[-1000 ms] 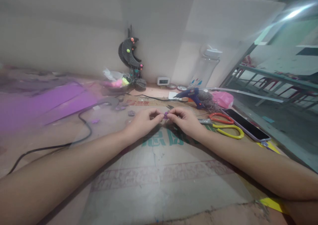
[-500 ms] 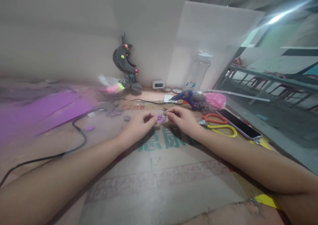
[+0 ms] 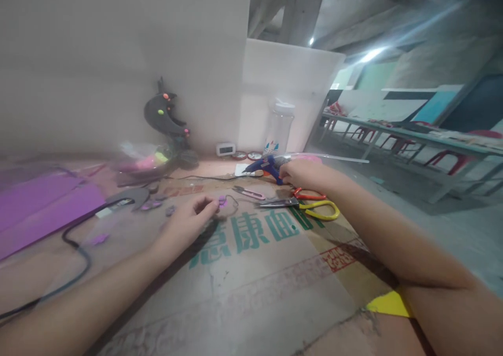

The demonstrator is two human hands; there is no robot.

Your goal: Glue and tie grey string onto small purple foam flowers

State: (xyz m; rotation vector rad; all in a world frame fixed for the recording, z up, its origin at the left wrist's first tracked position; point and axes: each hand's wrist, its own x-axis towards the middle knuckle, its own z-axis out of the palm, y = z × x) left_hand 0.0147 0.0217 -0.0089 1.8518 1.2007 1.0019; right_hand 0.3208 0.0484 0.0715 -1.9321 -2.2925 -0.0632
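My left hand (image 3: pixel 190 217) pinches a small purple piece (image 3: pixel 222 201) between thumb and fingertips, just above the cardboard. A thin dark strand (image 3: pixel 233 201) trails from that piece to the right. At the back right, my right hand (image 3: pixel 304 175) has its fingers curled at the handle of a blue glue gun (image 3: pixel 267 164); the fingertips are partly hidden. Pink thread snips (image 3: pixel 249 193) lie between the two hands. Scissors with a yellow and a red handle (image 3: pixel 320 209) rest under the right wrist.
Purple sheets (image 3: pixel 47 209) and a black cable (image 3: pixel 84 256) lie on the left. A dark crescent ornament (image 3: pixel 161 115) stands by the wall, near a bowl (image 3: pixel 141 175) of coloured bits. Farther right are a small clock (image 3: pixel 226 149) and a clear bottle (image 3: pixel 280 128).
My right hand has left the purple piece and moved right to the glue gun, which stays in place. My left hand still holds the piece. The view has turned right.
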